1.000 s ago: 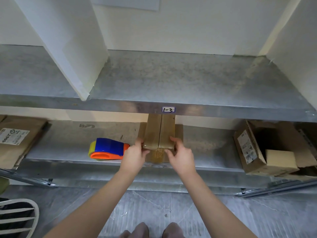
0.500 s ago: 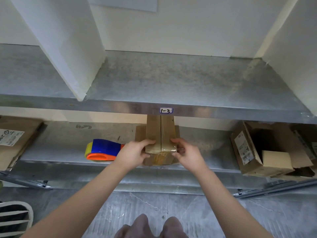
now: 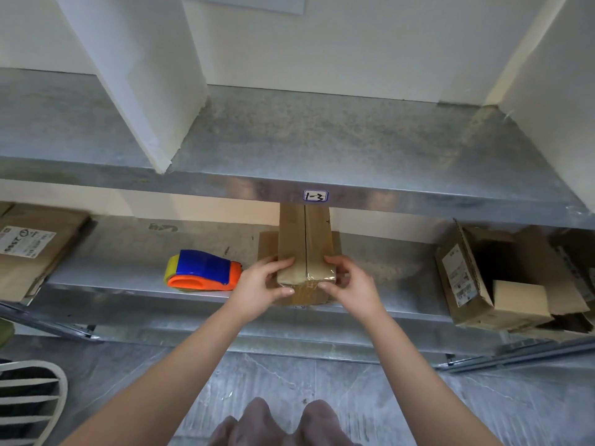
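Note:
A small taped cardboard box (image 3: 305, 243) stands on the lower metal shelf (image 3: 128, 262), its far end hidden under the upper shelf. It seems to rest on a flat piece of cardboard (image 3: 266, 244). My left hand (image 3: 260, 286) grips the box's near left corner, fingers on top and thumb on the front face. My right hand (image 3: 352, 286) grips the near right corner the same way. A blue, orange and yellow tape dispenser (image 3: 203, 270) lies on the shelf just left of my left hand.
The upper shelf (image 3: 322, 140) carries a label reading 1-3 (image 3: 315, 195) and white dividers (image 3: 141, 75). An open cardboard box (image 3: 483, 278) with a smaller box inside sits at the right. A labelled brown parcel (image 3: 32, 246) lies at the left. A white rack (image 3: 29, 400) stands on the floor.
Both hands shifted from the box's front end to its near corners, with fingers now on top and thumbs on the front. The box stays on the shelf.

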{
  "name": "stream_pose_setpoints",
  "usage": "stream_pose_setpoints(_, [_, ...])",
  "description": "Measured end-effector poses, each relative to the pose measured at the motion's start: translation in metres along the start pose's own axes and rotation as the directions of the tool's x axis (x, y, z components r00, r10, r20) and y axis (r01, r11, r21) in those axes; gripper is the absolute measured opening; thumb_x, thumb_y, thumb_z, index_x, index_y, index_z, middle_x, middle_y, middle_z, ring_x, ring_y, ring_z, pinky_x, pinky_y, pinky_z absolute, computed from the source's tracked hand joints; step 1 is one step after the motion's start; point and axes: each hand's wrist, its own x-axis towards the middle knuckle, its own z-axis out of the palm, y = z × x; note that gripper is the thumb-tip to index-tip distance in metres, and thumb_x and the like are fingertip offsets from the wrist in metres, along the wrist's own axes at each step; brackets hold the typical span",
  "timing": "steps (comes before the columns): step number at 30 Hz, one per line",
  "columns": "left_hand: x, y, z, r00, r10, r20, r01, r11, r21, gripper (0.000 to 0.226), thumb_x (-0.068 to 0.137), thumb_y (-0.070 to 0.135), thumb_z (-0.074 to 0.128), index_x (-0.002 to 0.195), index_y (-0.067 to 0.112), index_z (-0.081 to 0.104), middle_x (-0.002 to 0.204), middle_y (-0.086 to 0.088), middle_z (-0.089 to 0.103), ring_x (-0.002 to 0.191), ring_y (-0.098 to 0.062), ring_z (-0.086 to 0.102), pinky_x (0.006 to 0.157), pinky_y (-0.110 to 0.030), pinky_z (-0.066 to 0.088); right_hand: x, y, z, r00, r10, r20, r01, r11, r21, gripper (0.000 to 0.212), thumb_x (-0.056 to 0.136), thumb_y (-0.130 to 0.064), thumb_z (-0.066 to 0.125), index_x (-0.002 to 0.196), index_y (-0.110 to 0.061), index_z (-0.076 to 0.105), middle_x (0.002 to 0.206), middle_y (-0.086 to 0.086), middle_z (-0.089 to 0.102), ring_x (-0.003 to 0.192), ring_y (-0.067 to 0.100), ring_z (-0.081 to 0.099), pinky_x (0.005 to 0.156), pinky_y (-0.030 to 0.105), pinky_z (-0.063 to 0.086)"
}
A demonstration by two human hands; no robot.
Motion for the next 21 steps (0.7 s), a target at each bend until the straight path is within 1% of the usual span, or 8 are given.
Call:
stream_pose_setpoints(3, [-0.009,0.001,0.013,0.999,0.010,-0.045,-0.009,1.000,0.021,0.058,0.079,0.020,0.078,0.129,0.039,0.057,0.145,-0.005,0.043,0.137,-0.016,0.037,0.114,-0.025,0.027,-0.009,0.002,-0.002,1.000,0.001,-0.017,-0.001,1.000,0.012,0.046,0.074,-0.025,0.084,0.114,-0.033,0.062,0.098,-0.018,0.067,0.090,0.002,0.066,0.083,0.021,0.053])
stream_pose_setpoints(6, [-0.007,0.006,0.023,0.989,0.025,-0.147,-0.009,0.994,0.108,0.053,0.083,0.019,0.074,0.129,0.039,0.057,0.144,-0.008,0.047,0.137,-0.017,0.038,0.112,-0.024,0.027,-0.007,0.000,0.005,0.995,0.000,-0.102,-0.006,0.998,-0.063,0.043,0.077,-0.031,0.081,0.115,-0.034,0.062,0.102,-0.012,0.069,0.093,0.009,0.066,0.086,0.027,0.053])
stream_pose_setpoints(10, [-0.003,0.008,0.019,0.996,0.028,-0.086,-0.017,0.991,0.130,0.050,0.083,0.034,0.073,0.130,0.040,0.056,0.145,-0.006,0.046,0.138,-0.017,0.037,0.110,-0.025,0.027,-0.005,0.003,0.009,0.994,0.033,-0.106,-0.036,0.999,-0.029,0.043,0.080,-0.032,0.077,0.118,-0.039,0.058,0.111,-0.008,0.067,0.100,0.014,0.063,0.092,0.035,0.052])
stream_pose_setpoints(14, [-0.005,0.014,0.028,0.989,0.035,-0.142,-0.010,0.985,0.173,0.049,0.085,0.024,0.071,0.131,0.035,0.057,0.141,-0.009,0.050,0.134,-0.020,0.041,0.111,-0.026,0.027,-0.012,-0.003,0.013,0.991,0.057,-0.124,-0.057,0.998,0.002,0.047,0.086,-0.030,0.070,0.129,-0.032,0.053,0.126,-0.002,0.059,0.118,0.020,0.054,0.100,0.034,0.045])
stream_pose_setpoints(15, [-0.009,0.018,0.035,0.993,0.016,-0.120,0.002,0.989,0.149,0.051,0.084,0.025,0.072,0.131,0.035,0.056,0.142,-0.008,0.047,0.133,-0.020,0.042,0.111,-0.026,0.028,-0.016,-0.005,0.012,0.988,0.085,-0.130,-0.082,0.996,0.030,0.050,0.087,-0.031,0.069,0.133,-0.030,0.050,0.132,0.001,0.054,0.123,0.021,0.050,0.103,0.034,0.041])
stream_pose_setpoints(17, [-0.025,0.026,0.050,1.000,0.005,0.013,-0.006,0.999,0.043,0.054,0.083,0.028,0.073,0.133,0.036,0.053,0.143,-0.004,0.039,0.123,-0.017,0.050,0.109,-0.023,0.033,-0.023,-0.004,0.005,0.980,0.135,-0.149,-0.126,0.990,0.068,0.059,0.085,-0.038,0.071,0.138,-0.028,0.045,0.140,0.007,0.043,0.130,0.024,0.042,0.110,0.036,0.034])
stream_pose_setpoints(19, [-0.034,0.031,0.055,0.992,0.056,0.113,-0.052,0.998,-0.038,0.051,0.087,0.030,0.070,0.134,0.034,0.052,0.138,0.001,0.040,0.111,-0.011,0.056,0.103,-0.022,0.041,-0.031,0.004,-0.005,0.972,0.140,-0.187,-0.132,0.990,0.054,0.065,0.081,-0.045,0.074,0.138,-0.031,0.045,0.147,0.009,0.032,0.136,0.026,0.035,0.114,0.039,0.029])
stream_pose_setpoints(21, [-0.018,0.032,0.043,0.993,0.101,0.064,-0.104,0.994,0.040,0.046,0.091,0.034,0.063,0.135,0.031,0.050,0.133,-0.001,0.045,0.113,-0.014,0.056,0.103,-0.030,0.043,-0.035,0.009,-0.011,0.964,0.144,-0.225,-0.137,0.990,0.043,0.065,0.079,-0.050,0.074,0.137,-0.037,0.047,0.153,0.009,0.023,0.141,0.027,0.028,0.116,0.041,0.027])
